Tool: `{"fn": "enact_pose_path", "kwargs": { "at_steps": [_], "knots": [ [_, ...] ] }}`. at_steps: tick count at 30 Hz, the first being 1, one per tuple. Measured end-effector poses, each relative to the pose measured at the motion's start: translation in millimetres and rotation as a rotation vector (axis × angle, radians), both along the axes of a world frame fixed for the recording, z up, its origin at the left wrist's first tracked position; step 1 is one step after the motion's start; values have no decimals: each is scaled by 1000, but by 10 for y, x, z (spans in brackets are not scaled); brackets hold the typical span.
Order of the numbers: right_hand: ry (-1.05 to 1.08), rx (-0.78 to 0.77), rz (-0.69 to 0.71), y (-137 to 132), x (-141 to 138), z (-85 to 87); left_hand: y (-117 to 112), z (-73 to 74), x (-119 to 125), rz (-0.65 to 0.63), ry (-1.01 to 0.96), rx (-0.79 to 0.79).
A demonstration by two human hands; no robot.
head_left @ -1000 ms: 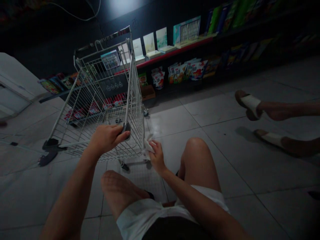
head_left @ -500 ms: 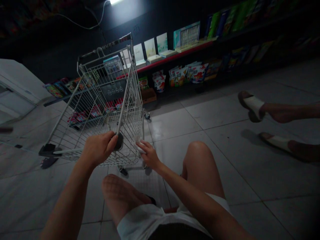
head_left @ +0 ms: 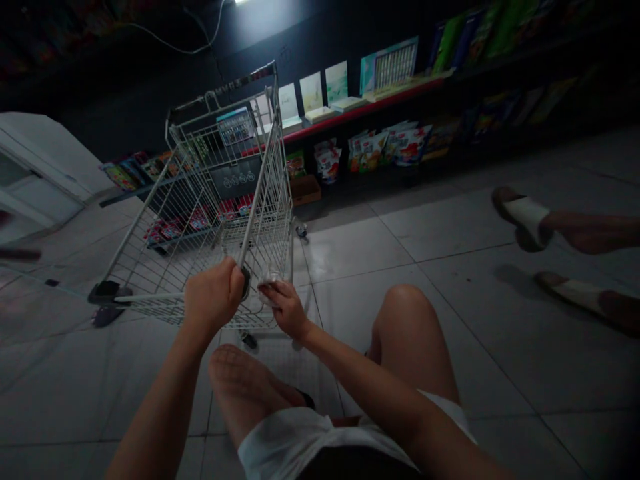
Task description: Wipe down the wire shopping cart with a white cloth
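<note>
Two hands at a white wire shopping cart (head_left: pixel 257 200), standing on floor tiles (head_left: pixel 360 240) near a red-edged shelf (head_left: pixel 360 113). Left hand (head_left: pixel 213 297): fingers clamped round the cart's black-capped corner post (head_left: pixel 246 283). Right hand (head_left: pixel 286 309): fingers together on a crumpled pale cloth (head_left: pixel 269 288), against the wire side. Tiles run rightward from the cart toward another person's sandalled feet (head_left: pixel 520 220).

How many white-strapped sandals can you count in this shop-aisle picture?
2. One white-strapped sandal sits on the upper foot at the right edge; a second sits on the lower foot beneath it. Others could be hidden.
</note>
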State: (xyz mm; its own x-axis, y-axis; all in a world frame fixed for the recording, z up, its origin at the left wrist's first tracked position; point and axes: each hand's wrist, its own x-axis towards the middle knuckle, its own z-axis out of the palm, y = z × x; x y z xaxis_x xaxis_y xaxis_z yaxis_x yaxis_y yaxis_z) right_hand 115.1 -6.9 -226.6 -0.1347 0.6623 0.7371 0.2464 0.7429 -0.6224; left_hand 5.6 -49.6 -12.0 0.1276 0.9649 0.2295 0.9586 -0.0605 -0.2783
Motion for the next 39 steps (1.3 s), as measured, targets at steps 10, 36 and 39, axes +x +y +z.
{"fn": "enact_pose_path", "kwargs": {
  "at_steps": [10, 36, 39],
  "knots": [
    [-232, 273, 47, 498, 225, 1260, -33, -108, -84, -97, 7, 49],
    [-547, -157, -63, -350, -455, 75, 62, 184, -418, 58, -216, -221],
    [-508, -231, 62, -346, -400, -420, 177, 139, -376, 134, -84, -206]
  ]
}}
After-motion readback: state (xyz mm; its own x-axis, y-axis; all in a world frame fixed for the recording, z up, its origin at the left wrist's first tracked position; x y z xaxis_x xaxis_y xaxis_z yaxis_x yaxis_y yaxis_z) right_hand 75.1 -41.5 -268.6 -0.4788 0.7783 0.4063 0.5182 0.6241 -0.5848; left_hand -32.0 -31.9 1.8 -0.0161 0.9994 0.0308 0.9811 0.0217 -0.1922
